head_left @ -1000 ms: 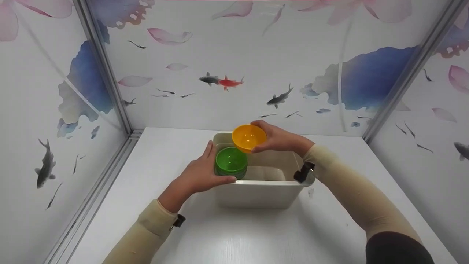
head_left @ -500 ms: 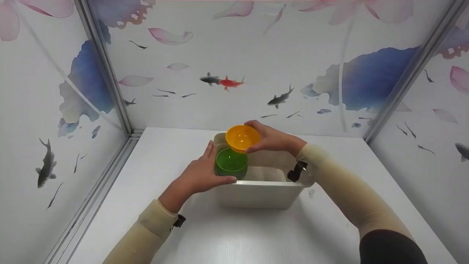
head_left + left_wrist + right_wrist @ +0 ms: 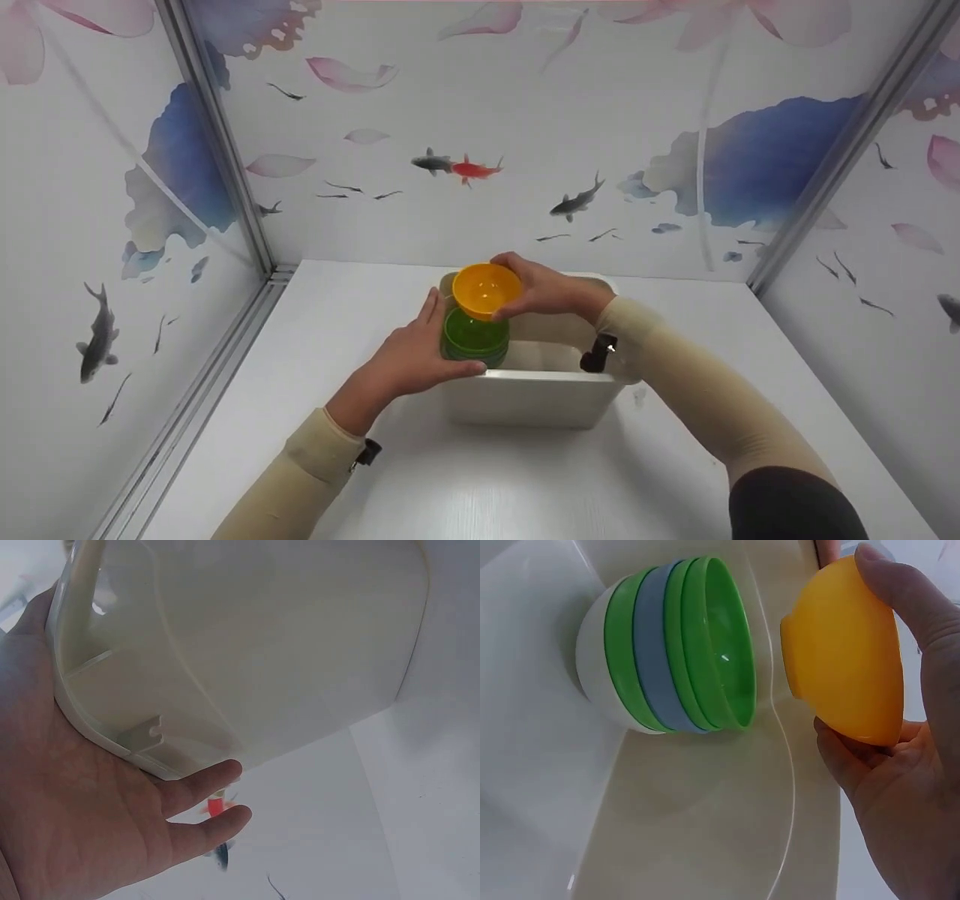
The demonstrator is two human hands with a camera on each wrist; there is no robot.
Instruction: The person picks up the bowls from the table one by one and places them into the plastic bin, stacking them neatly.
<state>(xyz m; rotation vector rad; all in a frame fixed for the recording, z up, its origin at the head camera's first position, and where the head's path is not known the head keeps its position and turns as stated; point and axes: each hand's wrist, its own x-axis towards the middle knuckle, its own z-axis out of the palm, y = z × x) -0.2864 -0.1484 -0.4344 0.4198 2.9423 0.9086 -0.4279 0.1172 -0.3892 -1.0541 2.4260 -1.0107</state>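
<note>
My right hand [image 3: 546,288] pinches an orange bowl [image 3: 480,294] by its side, thumb and fingers on opposite sides of the rim. Below it stands a stack of bowls inside a white plastic bin [image 3: 529,403]. In the right wrist view a gap shows between the orange bowl's base and the top green bowl [image 3: 733,682]; under that are green, blue-grey [image 3: 660,645] and white bowls. My left hand [image 3: 412,358] rests against the bin's left end, thumb by the front rim. The left wrist view shows its fingers extended along the bin's outer wall.
The bin stands on a white table [image 3: 480,480], close to the back wall panel [image 3: 360,232] printed with fish and petals. Side panels with metal frame posts [image 3: 217,142] flank the table. The bin's right part shows its bare floor [image 3: 540,355].
My right hand has carried the orange bowl left and slightly down, so it now overlaps the green bowl in the head view. The left hand and the bin have stayed put.
</note>
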